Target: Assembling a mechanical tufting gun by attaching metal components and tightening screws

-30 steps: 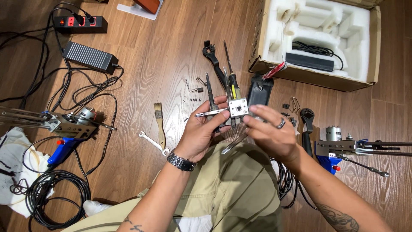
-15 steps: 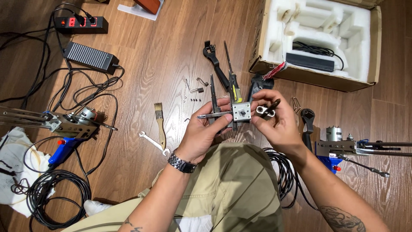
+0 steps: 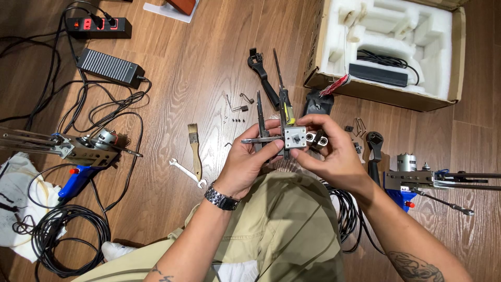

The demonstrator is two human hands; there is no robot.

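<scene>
Wood floor [image 3: 209, 78]; both grips around metal block [image 3: 295, 137]

Both hands, left hand [image 3: 254, 159] and right hand [image 3: 334, 154], hold a small metal block [image 3: 295, 137] above the wooden floor [image 3: 198, 78].

Tools and cables lay scattered across a wooden floor [image 3: 209, 62].
On the boards sat a power strip [image 3: 99, 27], a black power brick [image 3: 109, 67], a small brush [image 3: 194, 146], a wrench [image 3: 185, 173], coiled cable [image 3: 57, 235] and an open cardboard box [image 3: 389, 49].
</scene>
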